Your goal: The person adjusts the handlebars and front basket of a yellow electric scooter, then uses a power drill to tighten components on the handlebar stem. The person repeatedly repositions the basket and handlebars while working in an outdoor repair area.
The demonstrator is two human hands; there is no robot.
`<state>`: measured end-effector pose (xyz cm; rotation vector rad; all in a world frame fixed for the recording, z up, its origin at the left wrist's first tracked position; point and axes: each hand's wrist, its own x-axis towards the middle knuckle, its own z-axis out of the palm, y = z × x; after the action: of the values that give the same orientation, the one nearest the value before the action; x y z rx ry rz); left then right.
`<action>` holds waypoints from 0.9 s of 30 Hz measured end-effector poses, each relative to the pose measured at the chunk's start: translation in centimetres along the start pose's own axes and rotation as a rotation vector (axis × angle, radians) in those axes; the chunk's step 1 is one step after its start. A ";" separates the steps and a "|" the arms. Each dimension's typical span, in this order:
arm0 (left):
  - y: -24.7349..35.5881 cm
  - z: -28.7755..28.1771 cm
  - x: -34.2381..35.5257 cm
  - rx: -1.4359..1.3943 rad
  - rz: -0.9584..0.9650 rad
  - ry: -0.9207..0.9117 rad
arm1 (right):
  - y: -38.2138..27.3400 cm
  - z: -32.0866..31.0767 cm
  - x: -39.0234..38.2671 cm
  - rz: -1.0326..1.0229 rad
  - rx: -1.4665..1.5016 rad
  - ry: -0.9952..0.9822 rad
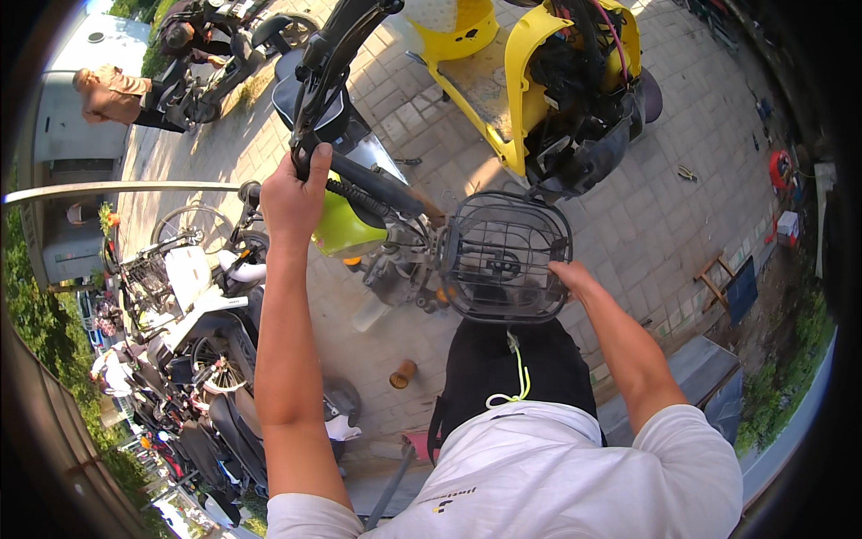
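My left hand (292, 193) is closed around the black handlebar (316, 90) of an electric scooter with a lime-green body panel (346, 229). My right hand (568, 277) grips the right side of a black wire basket (480, 251) at the scooter's front, just above my legs. Between the handlebar and basket run a dark steering column and exposed metal parts (404, 269), partly hidden by the bar and basket.
A partly dismantled yellow scooter (516, 108) stands ahead. Two people (117, 94) (189, 40) are near a scooter at upper left. Many parked two-wheelers (220, 404) crowd the left. A wooden stool (716, 280), red reel (779, 169), pliers (687, 172) and small can (403, 374) lie around on the pavers.
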<state>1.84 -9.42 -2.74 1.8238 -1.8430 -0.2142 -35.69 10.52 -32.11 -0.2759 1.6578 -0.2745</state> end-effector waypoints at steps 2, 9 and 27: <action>-1.0 -0.7 -0.3 -0.014 -0.034 0.003 | 0.0 0.0 -1.1 -0.004 -0.032 0.004; -3.8 -1.6 -2.1 -0.115 -0.089 0.059 | 1.0 -0.1 -3.1 0.109 -0.037 0.047; 5.0 0.7 -2.1 0.041 0.400 -0.079 | 5.3 1.9 -4.5 0.235 -0.023 -0.082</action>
<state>-3.01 -7.16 -1.48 1.4482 -2.2341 -0.1017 -33.39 17.05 -29.89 -0.1065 1.5955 -0.0658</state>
